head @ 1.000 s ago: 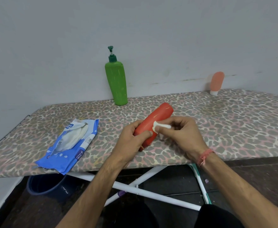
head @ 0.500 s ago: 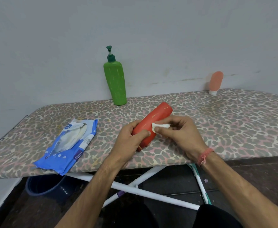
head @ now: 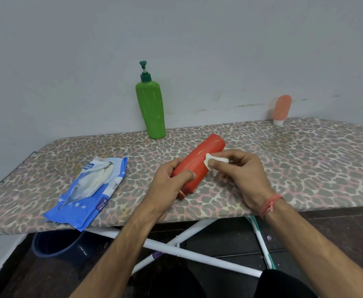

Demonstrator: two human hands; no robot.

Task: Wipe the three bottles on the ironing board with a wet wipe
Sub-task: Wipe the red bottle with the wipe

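Note:
A red bottle is tilted over the leopard-print ironing board, its lower end gripped by my left hand. My right hand pinches a small white wet wipe and presses it against the bottle's right side. A green pump bottle stands upright at the back of the board by the wall. A small pink tube bottle stands on its white cap at the far right, leaning on the wall.
A blue pack of wet wipes lies open at the board's front left, overhanging the edge. Under the board are white crossed legs and a dark blue bucket. The grey wall runs right behind the board.
My right hand has slid the wipe a little up the red bottle's side. My left hand keeps its hold on the lower end.

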